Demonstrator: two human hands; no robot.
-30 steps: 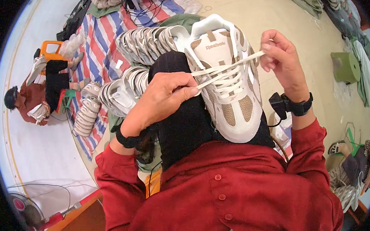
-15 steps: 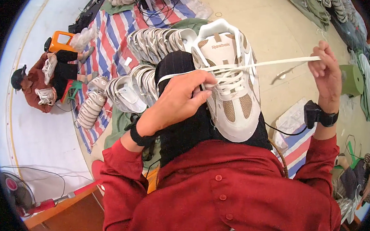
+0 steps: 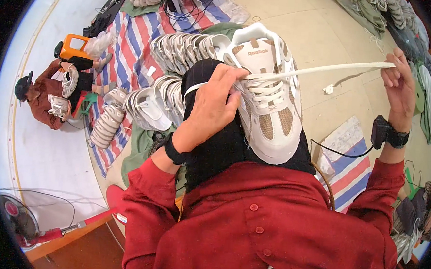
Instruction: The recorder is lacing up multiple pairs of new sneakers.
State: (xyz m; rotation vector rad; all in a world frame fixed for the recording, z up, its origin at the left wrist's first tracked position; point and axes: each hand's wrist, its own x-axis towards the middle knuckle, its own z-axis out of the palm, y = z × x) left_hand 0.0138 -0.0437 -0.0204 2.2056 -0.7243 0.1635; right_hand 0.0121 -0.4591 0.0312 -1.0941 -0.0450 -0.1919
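Observation:
A white and tan sneaker rests on my black-trousered lap, its toe toward me. Its white lace runs through the lower eyelets and stretches from the upper ones out to the right. At that lace's far end, my right hand grips it, fingers closed. My left hand is at the shoe's left side by the upper eyelets, thumb and fingers closed on the lace there. Another stretch of lace trails left of that hand over my knee.
Rows of sneakers stand left of my knee beside a striped sheet. At far left a person holds shoes near an orange container. A fan stands lower left, and a striped piece lies at right.
My right hand has moved farther right, drawing more lace out of the shoe. My left hand has shifted up slightly, its fingers now against the upper eyelets.

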